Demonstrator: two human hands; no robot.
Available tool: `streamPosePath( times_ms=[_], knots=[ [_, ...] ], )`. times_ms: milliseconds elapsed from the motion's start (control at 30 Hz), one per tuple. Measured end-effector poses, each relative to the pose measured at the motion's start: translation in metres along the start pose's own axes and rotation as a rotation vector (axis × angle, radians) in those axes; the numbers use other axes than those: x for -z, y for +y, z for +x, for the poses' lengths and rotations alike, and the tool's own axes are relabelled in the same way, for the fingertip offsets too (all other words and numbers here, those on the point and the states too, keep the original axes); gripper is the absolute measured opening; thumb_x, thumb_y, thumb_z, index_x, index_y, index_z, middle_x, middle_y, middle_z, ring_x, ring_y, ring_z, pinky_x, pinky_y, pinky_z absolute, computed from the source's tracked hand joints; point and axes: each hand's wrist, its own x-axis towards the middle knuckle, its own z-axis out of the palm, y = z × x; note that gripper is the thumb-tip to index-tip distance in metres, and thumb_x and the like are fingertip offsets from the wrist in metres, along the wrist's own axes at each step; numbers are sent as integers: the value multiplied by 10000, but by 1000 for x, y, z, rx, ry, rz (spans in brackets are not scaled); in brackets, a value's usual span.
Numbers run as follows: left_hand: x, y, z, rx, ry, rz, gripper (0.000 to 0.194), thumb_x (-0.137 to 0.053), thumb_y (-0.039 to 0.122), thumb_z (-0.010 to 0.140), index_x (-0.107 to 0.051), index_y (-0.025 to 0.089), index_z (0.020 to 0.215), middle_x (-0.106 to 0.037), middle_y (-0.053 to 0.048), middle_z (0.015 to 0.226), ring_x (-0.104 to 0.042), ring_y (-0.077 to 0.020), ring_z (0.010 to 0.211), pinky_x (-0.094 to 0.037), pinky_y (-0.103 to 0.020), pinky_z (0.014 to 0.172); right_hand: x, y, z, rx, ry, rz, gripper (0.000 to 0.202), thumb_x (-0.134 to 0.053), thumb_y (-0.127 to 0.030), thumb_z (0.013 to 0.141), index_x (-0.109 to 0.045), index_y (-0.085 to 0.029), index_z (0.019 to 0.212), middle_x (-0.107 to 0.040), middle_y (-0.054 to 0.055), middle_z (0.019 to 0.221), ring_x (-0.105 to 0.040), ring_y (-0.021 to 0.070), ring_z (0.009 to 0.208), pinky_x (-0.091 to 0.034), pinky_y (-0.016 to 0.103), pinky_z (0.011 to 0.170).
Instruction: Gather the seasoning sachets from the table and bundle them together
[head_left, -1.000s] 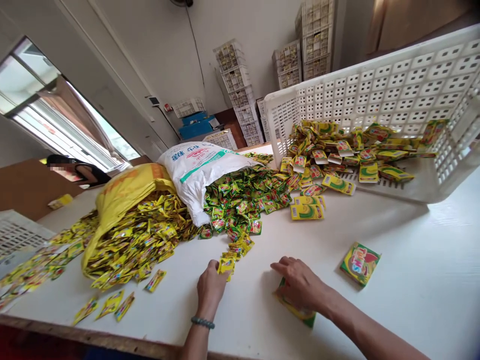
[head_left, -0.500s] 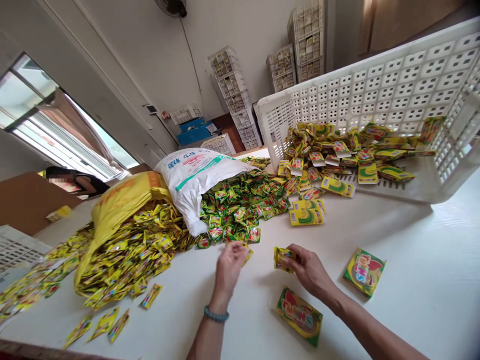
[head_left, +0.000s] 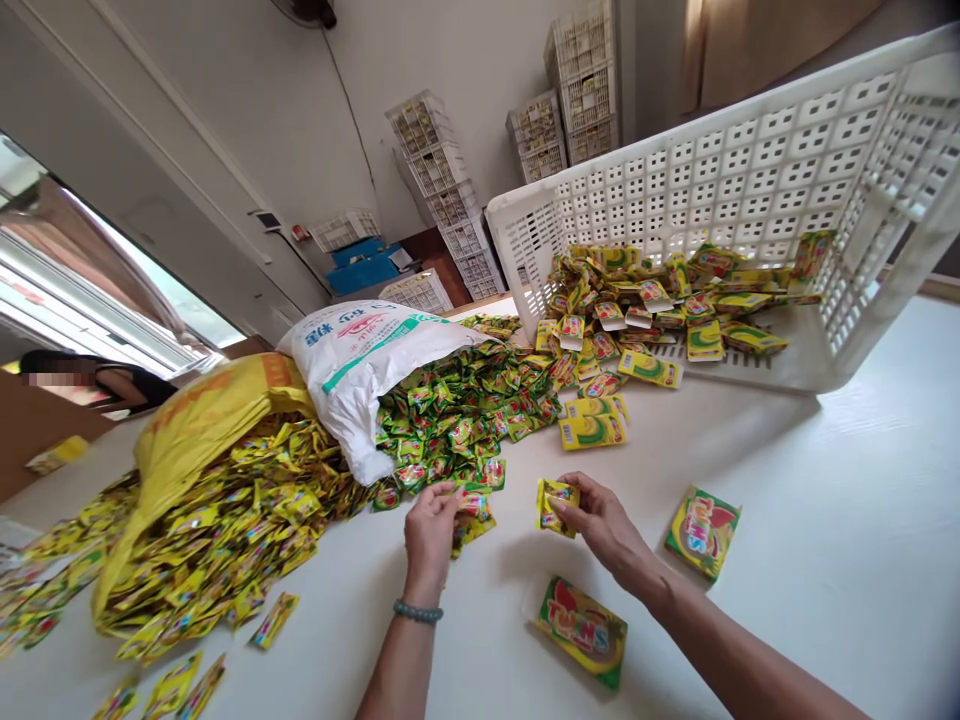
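My left hand [head_left: 431, 535], with a beaded bracelet above the wrist, pinches small yellow packets [head_left: 474, 518] close to the edge of the green packet pile [head_left: 457, 420]. To its right, my right hand [head_left: 604, 520] grips a yellow packet [head_left: 555, 505] between thumb and fingers, above the white table [head_left: 780, 620]. Nearer to me lies a flat TWINS box [head_left: 581, 630]. A second TWINS box [head_left: 703, 533] rests beyond my right forearm. Small yellow cartons [head_left: 592, 424] lie between my hands and the crate.
A white crate [head_left: 697, 150] on its side holds many small cartons. At the left, a yellow sack [head_left: 202, 410] and a white sack [head_left: 360, 350] spill packets. A person [head_left: 97, 380] is at the far left; stacked crates [head_left: 450, 200] stand behind.
The view has turned slightly right, shifting the scene left. More of the yellow packets in my left hand now shows, and a green-edged one is visible there. My right hand still holds its packet.
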Motion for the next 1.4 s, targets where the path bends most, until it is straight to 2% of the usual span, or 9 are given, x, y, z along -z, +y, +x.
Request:
streamPosePath(
  times_ms=[200, 367, 433, 633, 733, 900, 1033, 1200, 1400],
  knots=[
    [-35, 6, -47, 58, 8, -203, 384, -712, 439, 592, -527, 182, 809, -658, -5, 636, -611, -141, 590, -460, -244, 580, -3, -5, -3, -34, 15, 4, 415, -803, -464, 624, -517, -183, 731, -590, -20, 647, -522, 114, 585, -400, 236, 547],
    [-57, 4, -75, 122, 23, -357, 383, -710, 442, 661, -473, 211, 853, -675, 1, 697, -607, -136, 584, -454, -235, 538, -6, -2, -4, -31, 77, -1, 511, -830, -426, 566, -549, -200, 927, -588, -19, 759, -578, 165, 691, -483, 277, 579],
    [-62, 6, -84, 135, 0, -423, 383, -721, 423, 681, -469, 216, 883, -679, 10, 723, -615, -133, 603, -453, -228, 548, -8, 1, -4, -32, 104, -35, 493, -813, -440, 568, -564, -189, 912, -597, 1, 796, -589, 184, 726, -496, 295, 590],
    [-60, 22, -95, 209, -182, -528, 575, -794, 310, 637, -486, 191, 1108, -741, -43, 843, -658, -148, 746, -460, -226, 656, -8, -1, -5, 2, 106, -29, 377, -789, -431, 584, -533, -190, 719, -583, -15, 681, -534, 150, 645, -432, 268, 574],
    [-56, 26, -94, 254, -240, -560, 559, -796, 270, 613, -520, 165, 1087, -742, -49, 840, -662, -149, 746, -472, -241, 706, -5, -9, -5, -1, 102, -8, 392, -806, -439, 569, -534, -193, 708, -591, -14, 655, -516, 142, 622, -403, 263, 574],
    [-55, 24, -101, 275, -252, -594, 511, -766, 170, 575, -520, 200, 1022, -732, -11, 853, -665, -143, 766, -490, -238, 722, -7, -13, -8, -34, 96, 2, 431, -807, -492, 569, -537, -193, 724, -608, 3, 672, -511, 141, 599, -392, 270, 562],
    [-57, 26, -104, 302, -253, -679, 446, -720, 148, 608, -519, 202, 1003, -721, -33, 942, -668, -152, 826, -511, -263, 759, -10, -8, -9, -33, 130, -1, 446, -816, -496, 545, -509, -201, 677, -577, -14, 637, -482, 133, 573, -370, 266, 537],
    [-56, 32, -102, 300, -233, -747, 451, -681, 124, 594, -539, 202, 1014, -714, -39, 949, -678, -187, 896, -517, -294, 814, -12, -7, -11, -41, 45, 40, 412, -801, -468, 588, -528, -194, 726, -573, -22, 647, -469, 121, 570, -350, 257, 541],
    [-56, 34, -102, 287, -233, -687, 423, -797, 256, 627, -557, 181, 967, -721, -48, 928, -698, -209, 865, -537, -323, 789, -16, -3, -12, 25, -3, -104, 415, -784, -467, 599, -462, -208, 638, -470, -57, 586, -420, 116, 570, -334, 252, 548]
  ],
)
